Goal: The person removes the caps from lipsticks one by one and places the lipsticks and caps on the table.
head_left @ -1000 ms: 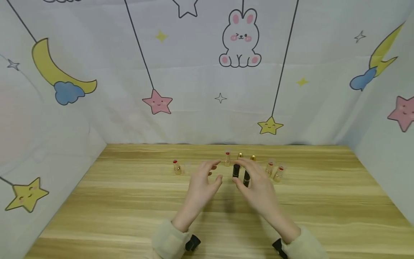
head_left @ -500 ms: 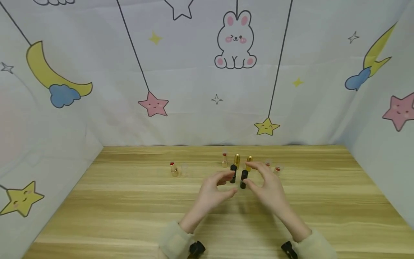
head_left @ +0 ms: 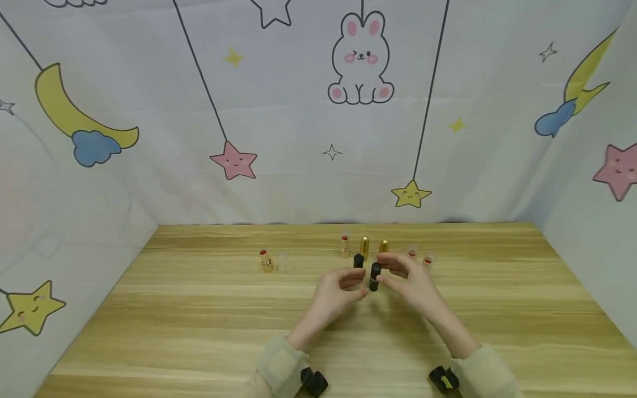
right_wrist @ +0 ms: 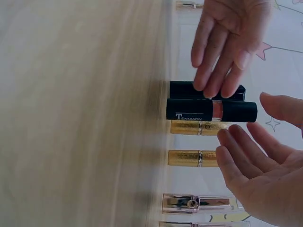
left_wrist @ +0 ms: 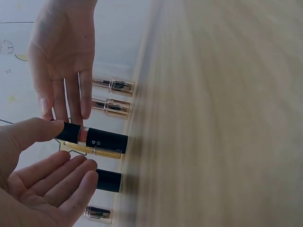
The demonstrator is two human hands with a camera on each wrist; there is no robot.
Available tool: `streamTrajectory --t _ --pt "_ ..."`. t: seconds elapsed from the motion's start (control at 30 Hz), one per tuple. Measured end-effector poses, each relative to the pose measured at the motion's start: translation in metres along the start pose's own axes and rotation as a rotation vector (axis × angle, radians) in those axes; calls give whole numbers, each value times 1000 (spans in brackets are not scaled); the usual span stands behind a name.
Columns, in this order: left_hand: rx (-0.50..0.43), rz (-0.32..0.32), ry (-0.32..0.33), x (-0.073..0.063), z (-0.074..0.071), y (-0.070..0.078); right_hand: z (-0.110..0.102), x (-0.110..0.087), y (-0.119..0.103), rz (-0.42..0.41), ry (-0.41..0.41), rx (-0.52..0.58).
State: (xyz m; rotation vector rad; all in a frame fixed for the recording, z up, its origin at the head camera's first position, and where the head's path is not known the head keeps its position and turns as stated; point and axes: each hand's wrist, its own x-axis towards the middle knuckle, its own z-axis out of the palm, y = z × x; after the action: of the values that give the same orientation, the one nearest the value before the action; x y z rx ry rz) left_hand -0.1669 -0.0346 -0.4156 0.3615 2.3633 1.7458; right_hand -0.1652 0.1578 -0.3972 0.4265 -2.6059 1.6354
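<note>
Two black lipstick tubes stand upright at the middle of the table. The nearer black tube (head_left: pixel 375 277) has a clear pinkish band and white lettering, seen in the right wrist view; the other black tube (right_wrist: pixel 180 88) stands just beyond and to its left. My left hand (head_left: pixel 339 290) is at the left of the nearer tube, its relaxed fingers overlapping the farther one. On the other side my right hand (head_left: pixel 412 281) has thumb and fingers spread, with the thumb tip close to the nearer tube. Both hands appear to grip nothing.
Behind the black tubes stand two gold lipstick tubes (head_left: pixel 365 249). Lipsticks with clear caps are spread around: one lipstick (head_left: pixel 345 247) at the back, one lipstick (head_left: pixel 266 262) at the left beside a transparent piece (head_left: pixel 285 262), and two, including this lipstick (head_left: pixel 412 253), at the right.
Both hands have moved rightward relative to the tubes, the left one more, so they now flank the nearer black tube. The head view has shifted slightly. The tubes stay standing in place.
</note>
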Motion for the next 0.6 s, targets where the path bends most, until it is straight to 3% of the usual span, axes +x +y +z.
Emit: streamTrajectory --t 0.33,0.6 --pt "29 -42 -4 6 7 -4 1 7 7 46 -61 -18" --pt "53 -18 26 9 14 -5 2 10 8 78 -53 -57"
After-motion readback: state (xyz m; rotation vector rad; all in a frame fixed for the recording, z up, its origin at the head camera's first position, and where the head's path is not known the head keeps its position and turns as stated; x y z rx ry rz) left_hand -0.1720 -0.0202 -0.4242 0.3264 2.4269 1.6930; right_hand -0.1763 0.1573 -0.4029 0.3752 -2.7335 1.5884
